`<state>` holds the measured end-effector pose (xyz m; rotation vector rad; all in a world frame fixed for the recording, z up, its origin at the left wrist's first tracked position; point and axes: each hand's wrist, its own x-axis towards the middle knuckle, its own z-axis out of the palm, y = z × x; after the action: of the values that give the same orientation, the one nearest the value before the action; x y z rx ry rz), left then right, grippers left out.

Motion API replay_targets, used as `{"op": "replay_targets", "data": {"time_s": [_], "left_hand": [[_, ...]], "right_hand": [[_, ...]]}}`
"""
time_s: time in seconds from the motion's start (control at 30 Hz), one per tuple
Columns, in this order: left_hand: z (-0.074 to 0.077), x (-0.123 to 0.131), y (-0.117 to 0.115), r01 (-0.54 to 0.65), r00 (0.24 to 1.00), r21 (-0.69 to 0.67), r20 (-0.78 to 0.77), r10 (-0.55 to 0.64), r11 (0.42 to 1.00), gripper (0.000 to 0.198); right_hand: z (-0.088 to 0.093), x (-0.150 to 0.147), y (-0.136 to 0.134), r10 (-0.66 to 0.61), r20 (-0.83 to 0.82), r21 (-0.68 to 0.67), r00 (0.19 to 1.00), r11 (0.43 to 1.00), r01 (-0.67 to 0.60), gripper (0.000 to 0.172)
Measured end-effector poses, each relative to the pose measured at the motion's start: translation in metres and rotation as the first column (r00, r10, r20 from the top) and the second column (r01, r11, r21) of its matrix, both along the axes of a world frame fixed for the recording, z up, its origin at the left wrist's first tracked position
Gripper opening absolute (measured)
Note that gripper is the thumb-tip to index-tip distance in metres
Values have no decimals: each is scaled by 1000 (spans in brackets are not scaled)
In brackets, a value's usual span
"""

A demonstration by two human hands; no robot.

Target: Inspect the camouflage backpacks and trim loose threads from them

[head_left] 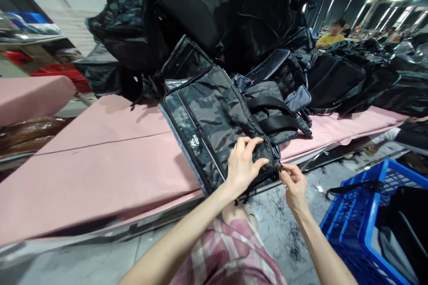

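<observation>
While the bag is laid under the left hand, fingers parted, nothing grasped, a small dark piece at the bag's corner is pinched by the right hand. Table is overhung below left hand; bag could be dragged off by a hard tug.

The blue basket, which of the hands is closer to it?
Right. The right hand is at the corner of the camouflage bag facing the blue basket; the left hand is farther away, over the bag's front.
</observation>
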<state>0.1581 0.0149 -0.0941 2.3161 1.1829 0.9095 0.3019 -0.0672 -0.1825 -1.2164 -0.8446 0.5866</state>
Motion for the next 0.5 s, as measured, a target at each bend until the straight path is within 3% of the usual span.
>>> {"op": "replay_targets", "data": {"time_s": [0.1, 0.27, 0.43, 0.5], "left_hand": [[-9, 1, -21, 24, 999, 141, 20, -27, 990, 20], [-12, 8, -44, 7, 1000, 334, -26, 2, 942, 21], [-17, 16, -50, -45, 999, 552, 0, 54, 833, 13], [-22, 16, -49, -52, 998, 622, -4, 70, 781, 14]], "right_hand": [[8, 1, -4, -8, 22, -29, 1000, 1000, 8, 23], [19, -2, -20, -32, 124, -44, 992, 998, 38, 20], [17, 9, -32, -83, 361, -58, 929, 992, 112, 17], [13, 12, -34, -83, 350, -54, 933, 993, 108, 18]]}}
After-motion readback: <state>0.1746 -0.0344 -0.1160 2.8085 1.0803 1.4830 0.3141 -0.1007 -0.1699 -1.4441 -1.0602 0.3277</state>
